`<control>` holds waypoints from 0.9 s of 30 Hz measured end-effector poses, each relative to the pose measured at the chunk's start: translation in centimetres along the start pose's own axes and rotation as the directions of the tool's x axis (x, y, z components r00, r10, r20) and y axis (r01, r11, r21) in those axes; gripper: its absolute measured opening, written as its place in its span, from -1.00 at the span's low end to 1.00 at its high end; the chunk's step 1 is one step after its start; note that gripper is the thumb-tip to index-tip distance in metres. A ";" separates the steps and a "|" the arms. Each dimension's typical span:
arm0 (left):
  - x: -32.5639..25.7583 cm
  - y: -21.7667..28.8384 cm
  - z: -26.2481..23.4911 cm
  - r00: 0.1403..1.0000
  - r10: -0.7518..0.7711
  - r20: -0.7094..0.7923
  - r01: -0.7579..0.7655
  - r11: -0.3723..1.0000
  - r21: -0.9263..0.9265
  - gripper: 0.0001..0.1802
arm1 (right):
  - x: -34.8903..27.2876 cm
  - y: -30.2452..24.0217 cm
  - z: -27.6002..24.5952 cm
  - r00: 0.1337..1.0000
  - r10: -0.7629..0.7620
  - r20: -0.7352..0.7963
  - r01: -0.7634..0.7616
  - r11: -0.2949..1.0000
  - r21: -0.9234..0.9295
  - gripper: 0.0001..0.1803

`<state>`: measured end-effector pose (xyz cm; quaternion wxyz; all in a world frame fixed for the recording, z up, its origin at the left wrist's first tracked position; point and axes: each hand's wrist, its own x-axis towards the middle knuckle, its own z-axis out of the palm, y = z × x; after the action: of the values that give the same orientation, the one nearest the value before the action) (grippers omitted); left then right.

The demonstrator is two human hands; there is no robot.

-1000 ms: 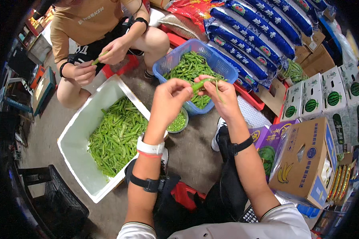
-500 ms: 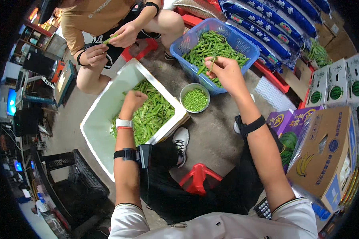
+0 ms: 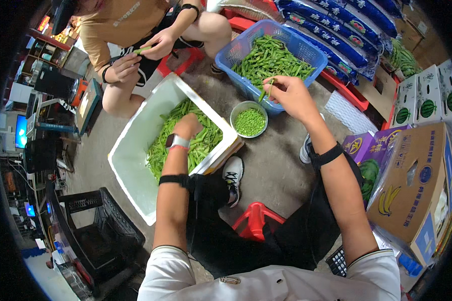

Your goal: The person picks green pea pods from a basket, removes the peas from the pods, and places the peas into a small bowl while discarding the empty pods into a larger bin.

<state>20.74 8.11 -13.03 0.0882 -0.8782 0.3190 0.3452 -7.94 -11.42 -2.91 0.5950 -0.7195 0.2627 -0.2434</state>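
My right hand (image 3: 295, 96) is closed, pinching a green pea pod (image 3: 266, 91) between thumb and fingertips by the near rim of the blue plastic basket (image 3: 310, 75). That basket holds a heap of plump pea pods (image 3: 273, 57). My left hand (image 3: 187, 126) is down over the flattened green pods (image 3: 206, 140) in the white foam box (image 3: 130, 145); its fingers are hidden beneath the back of the hand, so I cannot see whether it holds anything. Between box and basket stands a round metal bowl (image 3: 234, 114) of shelled peas (image 3: 249, 122).
Across from me sits a person whose hands (image 3: 140, 57) hold a pod. A red stool (image 3: 258, 220) shows between my legs. Blue sacks (image 3: 331, 37) are stacked at the far right, and cartons (image 3: 407, 185) stand on my right. A black plastic chair (image 3: 103, 226) is at left.
My left hand has moved right and lower over the pods in the foam box. My right hand has come slightly nearer with its pod. The whole view has shifted a little.
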 end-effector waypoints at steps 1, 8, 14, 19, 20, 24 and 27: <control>-1.1 2.3 -0.6 0.964 0.122 -0.237 -0.117 0.992 0.037 -0.59 | 0.0 0.4 -0.9 0.999 0.011 -0.030 -0.011 1.000 -0.009 -0.77; -13.6 14.6 -3.3 0.655 0.439 -0.616 -0.756 0.393 -0.524 -0.61 | 0.0 -2.0 -1.2 1.000 0.000 0.008 -0.001 0.989 0.147 -0.71; -14.3 18.6 -4.1 0.519 0.444 -0.731 -0.843 0.410 -0.349 -0.66 | -0.2 -2.5 -1.8 0.997 -0.075 -0.021 0.077 0.975 0.207 -0.73; -14.6 19.2 -4.7 0.541 0.414 -0.732 -0.818 0.461 -0.343 -0.73 | 0.2 -2.7 -2.0 0.995 -0.090 -0.041 0.096 0.971 0.219 -0.77; -14.4 19.2 -4.9 0.547 0.413 -0.728 -0.815 0.464 -0.349 -0.74 | 0.3 -2.6 -1.9 0.993 -0.101 -0.060 0.111 0.974 0.198 -0.77; -13.8 19.2 -5.0 0.576 0.403 -0.711 -0.799 0.460 -0.387 -0.76 | 0.9 -2.2 -1.6 0.989 -0.110 -0.094 0.127 0.972 0.199 -0.77; -13.9 19.1 -5.6 0.574 0.390 -0.720 -0.798 0.463 -0.385 -0.78 | 0.9 -2.7 -1.0 0.990 -0.080 -0.114 0.106 0.963 0.247 -0.77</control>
<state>4.14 -1.94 1.60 -0.4654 -0.7213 0.4793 0.1827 -7.70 -12.36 0.00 0.6553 -0.6362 0.2257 -0.3391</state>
